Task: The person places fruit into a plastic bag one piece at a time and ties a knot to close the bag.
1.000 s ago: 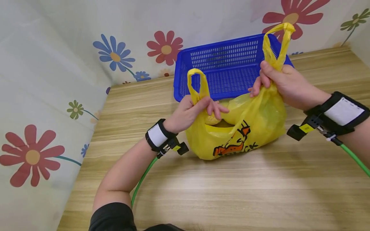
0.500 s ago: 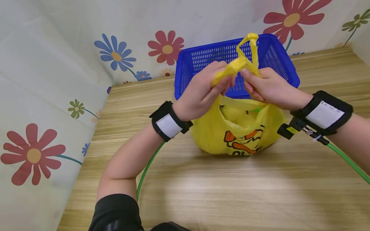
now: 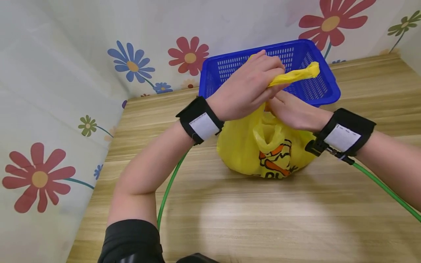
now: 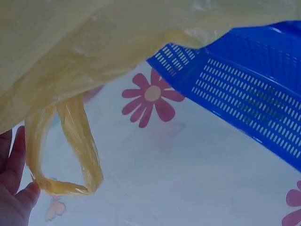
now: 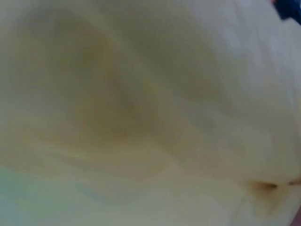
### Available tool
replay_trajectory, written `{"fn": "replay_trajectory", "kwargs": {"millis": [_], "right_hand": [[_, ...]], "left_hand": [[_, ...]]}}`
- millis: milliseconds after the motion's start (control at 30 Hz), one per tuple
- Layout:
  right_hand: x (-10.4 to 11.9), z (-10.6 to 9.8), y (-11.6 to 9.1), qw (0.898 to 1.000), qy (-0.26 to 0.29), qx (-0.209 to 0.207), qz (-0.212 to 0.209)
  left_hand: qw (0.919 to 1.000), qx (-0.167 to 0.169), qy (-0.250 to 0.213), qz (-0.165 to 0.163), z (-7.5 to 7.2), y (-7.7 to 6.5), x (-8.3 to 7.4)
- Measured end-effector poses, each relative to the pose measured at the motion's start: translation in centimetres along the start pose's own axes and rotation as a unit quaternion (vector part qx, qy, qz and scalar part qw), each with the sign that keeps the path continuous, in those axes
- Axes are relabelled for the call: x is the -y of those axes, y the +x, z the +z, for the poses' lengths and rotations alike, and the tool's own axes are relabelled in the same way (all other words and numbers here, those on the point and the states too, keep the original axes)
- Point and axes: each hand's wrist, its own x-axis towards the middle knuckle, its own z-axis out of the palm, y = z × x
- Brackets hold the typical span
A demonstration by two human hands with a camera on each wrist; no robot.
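A full yellow plastic bag (image 3: 236, 146) with an orange duck print stands on the wooden table. My left hand (image 3: 248, 87) grips one of its handles above the opening, and a twisted strip of that handle sticks out to the right. Just below, my right hand (image 3: 296, 111) holds the gathered neck of the bag; its fingertips are mostly hidden behind the film and the left hand. In the left wrist view a handle loop (image 4: 91, 165) hangs beside a thumb and fingers. Blurred bag film (image 5: 141, 117) fills most of the right wrist view.
A blue perforated plastic basket (image 3: 323, 73) stands right behind the bag, against a flower-print curtain (image 3: 158, 22). The wooden table (image 3: 263, 219) stretches forward and to both sides. Green cables (image 3: 169, 191) run from the wrist bands.
My hands have come together from two separate handles. The left has moved up and right across the bag, the right inward and down below it. The bag's mouth has narrowed.
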Motion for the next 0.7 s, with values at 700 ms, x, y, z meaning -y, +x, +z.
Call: {"fn": "replay_trajectory", "kwargs": {"millis": [700], "right_hand": [[-0.6,0.0,0.0,0.989,0.099,0.022,-0.112]], "left_hand": [[0.9772,0.148,-0.017,-0.151,1.2,3.1,1.3]]}}
